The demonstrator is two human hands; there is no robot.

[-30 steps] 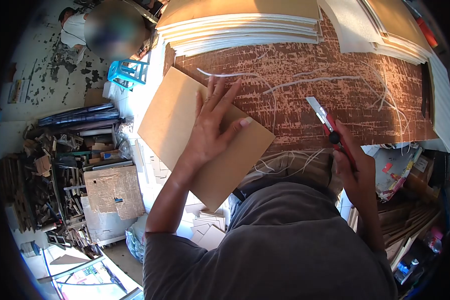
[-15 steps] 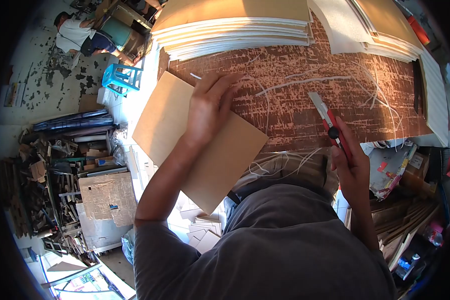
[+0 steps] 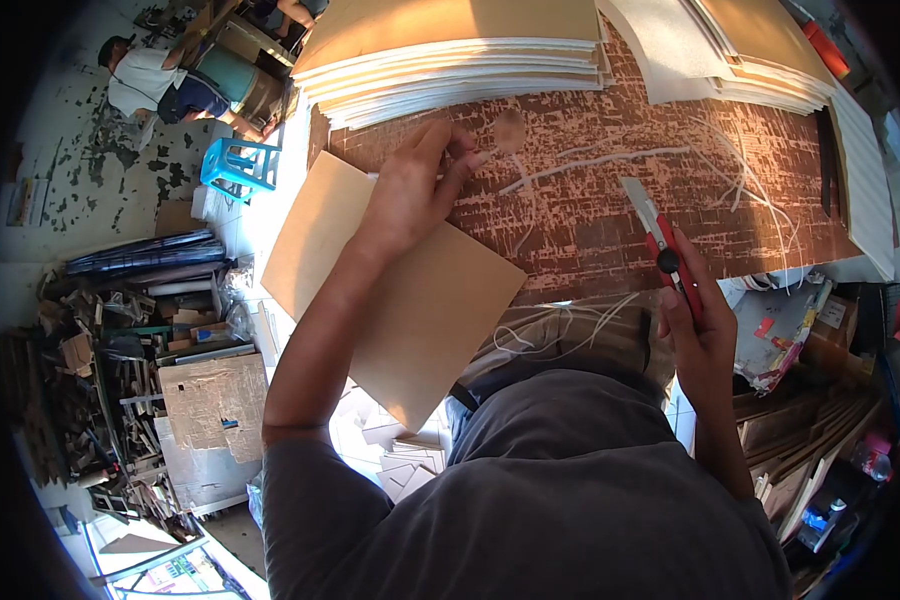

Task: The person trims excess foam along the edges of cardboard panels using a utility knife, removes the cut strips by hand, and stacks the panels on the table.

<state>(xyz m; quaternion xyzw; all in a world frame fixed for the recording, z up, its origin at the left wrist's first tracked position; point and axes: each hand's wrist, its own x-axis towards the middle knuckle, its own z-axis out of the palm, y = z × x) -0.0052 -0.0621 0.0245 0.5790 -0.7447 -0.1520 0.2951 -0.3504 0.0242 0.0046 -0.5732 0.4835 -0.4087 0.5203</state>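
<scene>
My right hand [image 3: 698,310] grips a red utility knife [image 3: 662,245], its blade pointing up and away over the worktable. My left hand [image 3: 415,190] is above a tan rectangular board [image 3: 425,310], which lies at an angle and overhangs the table's near left edge. Its thumb and fingers pinch a thin white strip [image 3: 483,157], part of which the hand hides. Another long white strip [image 3: 600,167] lies on the scratched brown tabletop [image 3: 570,225], apart from both hands. The knife blade touches neither the board nor the strips.
Stacked tan and white sheets [image 3: 460,70] stand at the table's back, with another stack [image 3: 770,50] at the right. Thin strips [image 3: 760,195] curl on the right side. A blue stool [image 3: 238,168] and a person [image 3: 155,80] are at upper left; scrap wood [image 3: 100,370] is piled left.
My left hand has closed from spread fingers into a pinch on a white strip, lifting slightly off the board. The right hand still holds the knife in nearly the same place.
</scene>
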